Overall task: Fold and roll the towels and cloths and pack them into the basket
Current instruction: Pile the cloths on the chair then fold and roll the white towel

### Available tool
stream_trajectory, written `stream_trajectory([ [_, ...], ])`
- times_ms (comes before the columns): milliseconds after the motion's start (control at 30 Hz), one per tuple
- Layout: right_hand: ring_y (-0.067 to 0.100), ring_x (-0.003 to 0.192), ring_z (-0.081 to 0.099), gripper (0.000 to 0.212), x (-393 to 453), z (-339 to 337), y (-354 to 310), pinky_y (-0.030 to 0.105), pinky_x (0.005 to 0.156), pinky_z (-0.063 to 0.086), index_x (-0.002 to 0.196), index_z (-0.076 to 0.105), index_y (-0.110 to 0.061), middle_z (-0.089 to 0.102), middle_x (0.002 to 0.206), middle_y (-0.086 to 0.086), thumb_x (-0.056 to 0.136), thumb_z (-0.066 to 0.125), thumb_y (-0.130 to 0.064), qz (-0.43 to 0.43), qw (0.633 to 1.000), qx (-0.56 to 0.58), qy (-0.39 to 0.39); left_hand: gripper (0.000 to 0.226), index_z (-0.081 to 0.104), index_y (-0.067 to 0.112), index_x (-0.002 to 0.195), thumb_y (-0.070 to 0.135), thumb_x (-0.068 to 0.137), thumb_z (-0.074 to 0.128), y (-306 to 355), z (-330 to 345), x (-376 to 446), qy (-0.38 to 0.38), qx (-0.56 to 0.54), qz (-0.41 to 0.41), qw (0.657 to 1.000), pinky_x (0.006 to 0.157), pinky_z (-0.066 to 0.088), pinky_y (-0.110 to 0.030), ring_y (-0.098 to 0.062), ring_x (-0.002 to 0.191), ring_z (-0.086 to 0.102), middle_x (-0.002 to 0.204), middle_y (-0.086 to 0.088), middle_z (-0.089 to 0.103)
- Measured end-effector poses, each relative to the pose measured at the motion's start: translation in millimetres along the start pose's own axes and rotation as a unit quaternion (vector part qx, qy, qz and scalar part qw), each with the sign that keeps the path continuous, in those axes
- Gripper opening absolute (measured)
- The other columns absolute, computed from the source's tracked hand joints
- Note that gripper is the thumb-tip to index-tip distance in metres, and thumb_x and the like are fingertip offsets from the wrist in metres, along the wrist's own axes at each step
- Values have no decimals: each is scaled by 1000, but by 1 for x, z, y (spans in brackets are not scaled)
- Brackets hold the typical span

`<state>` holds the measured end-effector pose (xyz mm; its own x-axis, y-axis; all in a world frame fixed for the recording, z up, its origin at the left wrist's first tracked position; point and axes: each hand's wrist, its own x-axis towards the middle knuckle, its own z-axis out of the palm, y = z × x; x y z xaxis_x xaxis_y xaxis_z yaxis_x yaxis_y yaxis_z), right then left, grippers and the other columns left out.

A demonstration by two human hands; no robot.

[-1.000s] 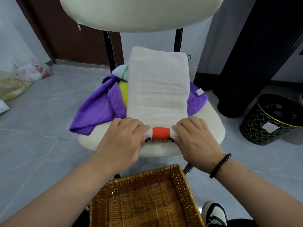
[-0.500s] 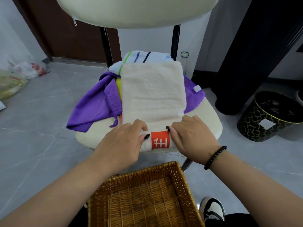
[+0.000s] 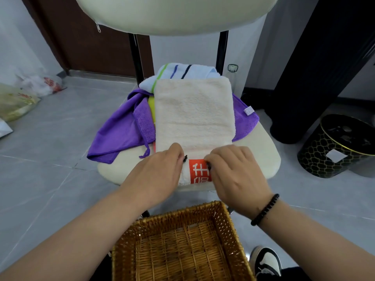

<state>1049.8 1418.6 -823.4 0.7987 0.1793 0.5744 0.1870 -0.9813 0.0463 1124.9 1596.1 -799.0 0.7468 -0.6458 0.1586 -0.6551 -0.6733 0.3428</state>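
A cream towel (image 3: 192,114), folded into a long strip, lies flat on the chair seat (image 3: 261,159) with a red printed patch (image 3: 197,171) at its near end. My left hand (image 3: 160,171) and my right hand (image 3: 233,171) grip that near end, one on each side of the patch, fingers curled. Under the towel lie a purple cloth (image 3: 119,132), a yellow cloth (image 3: 151,108) and a pale blue striped towel (image 3: 182,71). The wicker basket (image 3: 182,214) sits just below my hands, nothing in it.
The chair's cream backrest (image 3: 172,13) hangs over the far side. A black patterned bin (image 3: 334,147) and a black column (image 3: 324,67) stand at right. Plastic bags (image 3: 40,84) lie on the floor at left. A shoe (image 3: 265,260) shows beside the basket.
The rolled near end of the cream towel has come undone, so the red patch now lies flat. The towel slid toward me, uncovering the striped towel behind it.
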Motion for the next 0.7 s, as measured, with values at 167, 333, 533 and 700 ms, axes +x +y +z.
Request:
stream_trajectory([
  [167,24,79,54,31,-6,9,-7,36,75,39,98,63,-12,59,92,3,94,39,-32,17,999,-31,-40,13,44,22,95,30,98,35,-2,5,-3,39,-10,18,999,60,45,-31,-13,71,50,89,5,47],
  [333,22,66,47,34,9,13,-4,34,62,38,78,58,-15,54,74,1,96,34,-31,20,998,-50,-41,28,59,10,92,26,95,36,-6,8,-5,89,101,85,987,54,50,-33,-17,72,50,90,-3,49],
  [533,22,55,48,33,22,20,-3,33,55,38,69,52,-17,54,62,0,95,36,-29,36,997,-62,-34,45,56,9,118,39,86,47,-6,10,-20,75,122,94,985,68,47,-40,-24,89,52,106,-7,54],
  [700,20,46,43,36,31,18,-3,31,52,37,61,42,-20,51,52,-3,95,32,-31,53,994,-54,-79,51,48,11,124,42,84,43,-10,10,-19,51,173,119,976,69,45,-39,-26,90,54,108,-9,56],
])
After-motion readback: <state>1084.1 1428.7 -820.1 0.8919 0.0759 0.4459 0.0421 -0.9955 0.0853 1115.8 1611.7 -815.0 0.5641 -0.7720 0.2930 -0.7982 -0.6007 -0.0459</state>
